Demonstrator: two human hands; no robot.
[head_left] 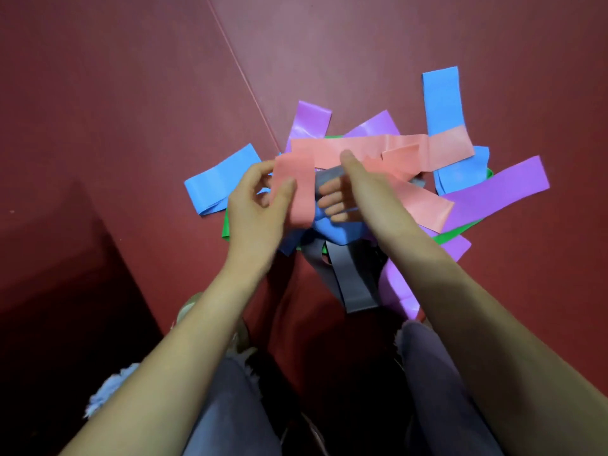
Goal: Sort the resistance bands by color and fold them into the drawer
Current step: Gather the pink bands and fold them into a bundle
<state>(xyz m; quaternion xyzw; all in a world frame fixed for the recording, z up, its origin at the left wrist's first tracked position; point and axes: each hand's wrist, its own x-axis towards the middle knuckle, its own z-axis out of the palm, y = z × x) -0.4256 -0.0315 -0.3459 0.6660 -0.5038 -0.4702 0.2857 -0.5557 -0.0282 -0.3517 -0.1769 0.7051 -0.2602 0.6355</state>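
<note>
From my end, the pink band (294, 189) between the left hand (256, 205) and the right hand (348, 189) reads as plain salmon with no print. Just beyond the hands, a pink strip (408, 149) is the same salmon. Left of the left hand lies a sky-blue band (217, 182). Another blue band (442, 103) shows well beyond the right hand. The purple bands (493, 192), beyond and right of the right hand, are glossy violet. A bright green band (226, 225) peeks out beneath the left hand. A grey band (355, 287) shows on the near side of both hands. The floor (131, 93) is plain dark red. I also see grey-blue trousers (230, 406).
</note>
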